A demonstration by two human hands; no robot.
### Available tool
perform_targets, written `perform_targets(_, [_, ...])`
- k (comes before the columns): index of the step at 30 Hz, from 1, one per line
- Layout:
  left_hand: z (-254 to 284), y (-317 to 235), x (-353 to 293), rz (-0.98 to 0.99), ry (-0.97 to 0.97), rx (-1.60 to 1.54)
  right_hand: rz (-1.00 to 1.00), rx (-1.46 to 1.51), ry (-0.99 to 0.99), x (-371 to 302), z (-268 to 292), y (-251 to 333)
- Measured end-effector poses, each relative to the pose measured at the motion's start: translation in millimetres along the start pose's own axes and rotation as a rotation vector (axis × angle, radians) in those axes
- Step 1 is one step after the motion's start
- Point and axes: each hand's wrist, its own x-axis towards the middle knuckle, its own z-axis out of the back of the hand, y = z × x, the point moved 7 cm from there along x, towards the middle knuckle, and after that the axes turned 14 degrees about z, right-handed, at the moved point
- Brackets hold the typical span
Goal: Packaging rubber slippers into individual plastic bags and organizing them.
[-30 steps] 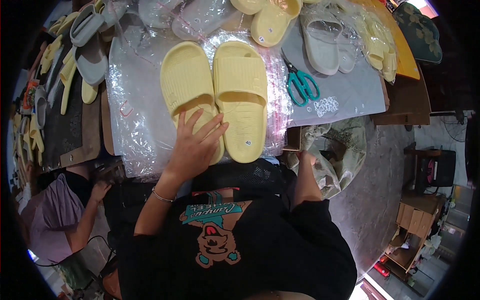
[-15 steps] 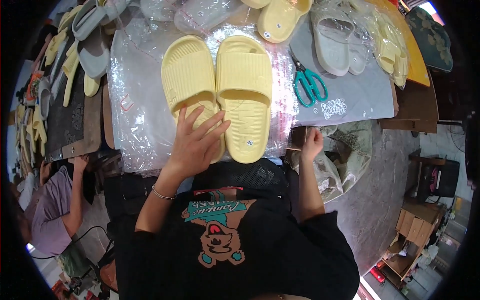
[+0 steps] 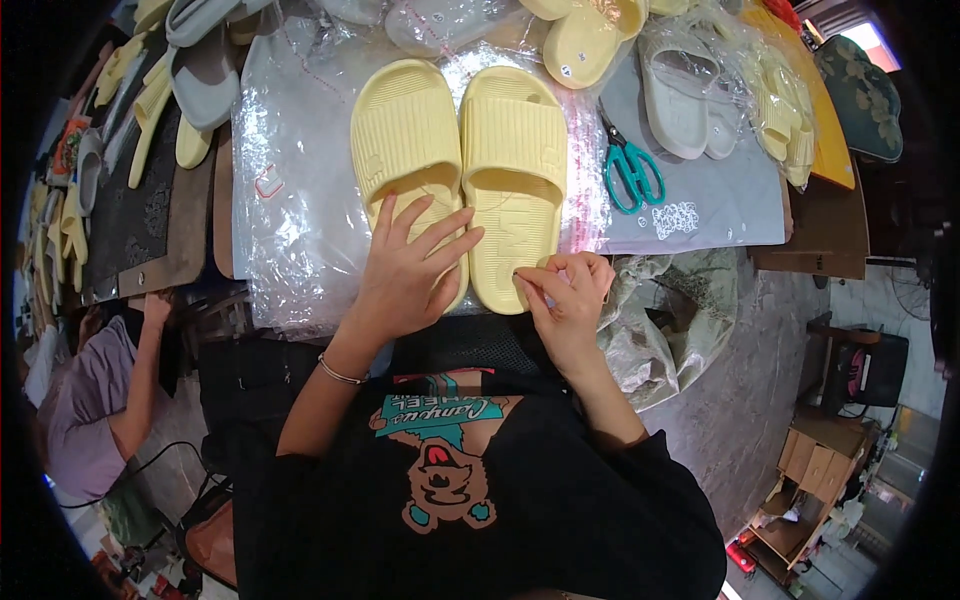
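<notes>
Two pale yellow slide slippers lie side by side, toes away from me, on clear plastic bags (image 3: pixel 300 230) over the table. My left hand (image 3: pixel 400 275) rests on the heel half of the left slipper (image 3: pixel 405 125), its fingers spread. At the heel of the right slipper (image 3: pixel 512 210), my right hand (image 3: pixel 568 300) has thumb and index finger pinched together. Whatever sits between those fingertips is too small to make out. The round label on this heel is not visible.
Teal-handled scissors (image 3: pixel 632 175) lie right of the slippers. A bagged grey slipper (image 3: pixel 675 110) and bagged yellow slippers (image 3: pixel 780 120) are beyond. Grey slippers (image 3: pixel 205 85) are stacked at the far left. An open sack (image 3: pixel 680 330) stands below the table's right edge. Another person (image 3: pixel 100 400) works at left.
My right hand has come from beside the table edge to the right slipper's heel and pinches there. My left hand stays on the left slipper. The whole view has shifted slightly.
</notes>
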Motion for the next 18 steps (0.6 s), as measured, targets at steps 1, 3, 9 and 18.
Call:
perform_targets(1, [0, 0, 0, 0.000, -0.003, -0.002, 0.002, -0.002, 0.001, 0, 0, 1])
perform_targets(3, [1, 1, -2, -0.007, -0.031, -0.005, -0.025, 0.024, 0.032, 1, -3, -2])
perform_targets(9, [3, 1, -3, -0.020, -0.061, -0.020, -0.041, 0.072, 0.003, 4, -1, 1])
perform_targets(18, [4, -3, -3, -0.022, -0.103, -0.028, 0.061, 0.001, 0.012, 7, -4, 10])
